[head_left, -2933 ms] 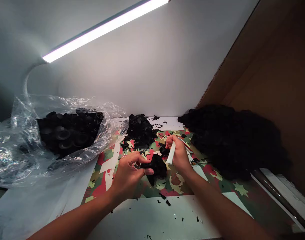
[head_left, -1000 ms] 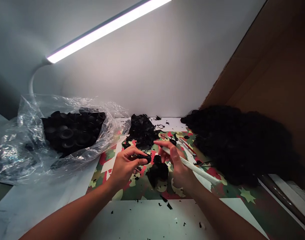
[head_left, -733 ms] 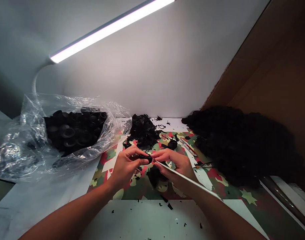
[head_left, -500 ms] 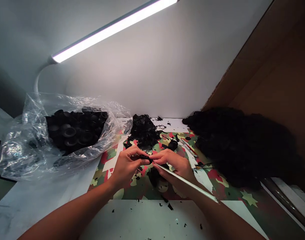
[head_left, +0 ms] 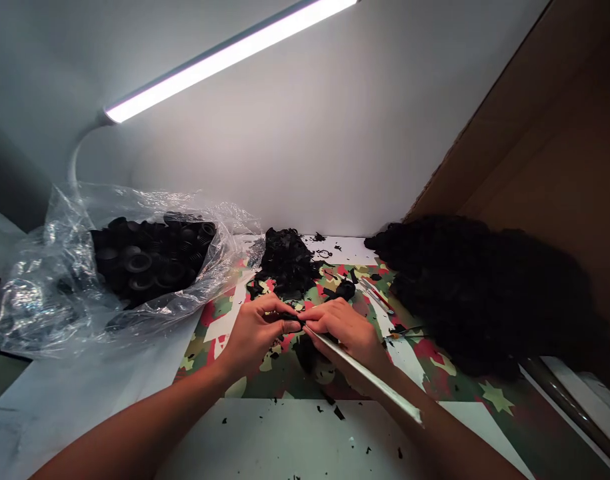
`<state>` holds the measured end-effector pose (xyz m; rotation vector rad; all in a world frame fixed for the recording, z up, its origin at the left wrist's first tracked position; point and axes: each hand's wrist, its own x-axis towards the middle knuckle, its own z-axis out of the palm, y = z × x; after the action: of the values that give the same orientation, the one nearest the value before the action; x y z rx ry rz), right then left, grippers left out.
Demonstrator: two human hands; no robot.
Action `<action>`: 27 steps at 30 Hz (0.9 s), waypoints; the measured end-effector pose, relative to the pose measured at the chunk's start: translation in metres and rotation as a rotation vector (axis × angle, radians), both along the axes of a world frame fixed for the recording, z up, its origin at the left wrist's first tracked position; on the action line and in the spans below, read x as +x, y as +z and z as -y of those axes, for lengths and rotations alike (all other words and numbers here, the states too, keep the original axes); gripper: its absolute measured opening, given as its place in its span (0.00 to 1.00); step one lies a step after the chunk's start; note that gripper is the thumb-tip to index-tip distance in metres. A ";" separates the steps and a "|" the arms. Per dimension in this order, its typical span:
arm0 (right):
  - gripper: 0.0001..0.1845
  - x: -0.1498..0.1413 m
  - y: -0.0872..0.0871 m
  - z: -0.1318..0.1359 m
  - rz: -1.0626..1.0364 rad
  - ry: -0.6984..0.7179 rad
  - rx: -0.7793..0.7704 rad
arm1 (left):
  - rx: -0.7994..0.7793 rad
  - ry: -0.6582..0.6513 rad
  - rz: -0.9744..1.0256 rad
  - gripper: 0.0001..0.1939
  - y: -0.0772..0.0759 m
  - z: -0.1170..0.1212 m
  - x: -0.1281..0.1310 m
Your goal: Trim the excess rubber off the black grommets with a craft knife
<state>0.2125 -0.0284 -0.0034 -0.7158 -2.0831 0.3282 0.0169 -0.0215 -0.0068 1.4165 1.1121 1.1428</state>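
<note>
My left hand (head_left: 252, 338) is closed, pinching a small black rubber piece (head_left: 289, 317) between thumb and fingers. Opposite it, my right hand (head_left: 352, 337) grips a long, thin, whitish tool (head_left: 375, 381). Its far end meets the black piece, and its near end lies over my right forearm; the tip is hidden by my fingers. My right fingertips also touch the piece. Just below my hands, another dark rounded piece (head_left: 309, 357) rests on the camouflage-patterned sheet (head_left: 265, 383), partly covered by my right hand.
At left, a clear plastic bag (head_left: 39, 300) holds many black ribbed rubber parts (head_left: 155, 257). Black scraps (head_left: 287, 263) are heaped behind my hands. A large black pile (head_left: 479, 293) lies by the cardboard (head_left: 549, 133) at right. A slim red-and-silver tool (head_left: 378, 297) lies nearby; a lamp (head_left: 235, 60) shines overhead.
The whitish tool's near end has swung slightly left and down toward me. Both hands stay almost in place, still holding the black piece and the tool.
</note>
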 end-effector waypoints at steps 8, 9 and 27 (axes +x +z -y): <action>0.07 0.019 -0.005 -0.026 -0.184 -0.404 -0.324 | -0.139 -0.127 0.138 0.08 -0.006 0.001 -0.001; 0.07 0.021 -0.004 -0.028 -0.196 -0.400 -0.370 | -0.135 -0.129 0.155 0.08 -0.007 0.000 -0.001; 0.15 0.020 -0.004 -0.021 -0.024 -0.363 -0.472 | 0.041 -0.265 0.178 0.14 -0.002 0.004 -0.001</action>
<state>0.2321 -0.0070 -0.0070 -1.3399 -1.8179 0.6251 0.0161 -0.0252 -0.0090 1.4153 0.7552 1.0806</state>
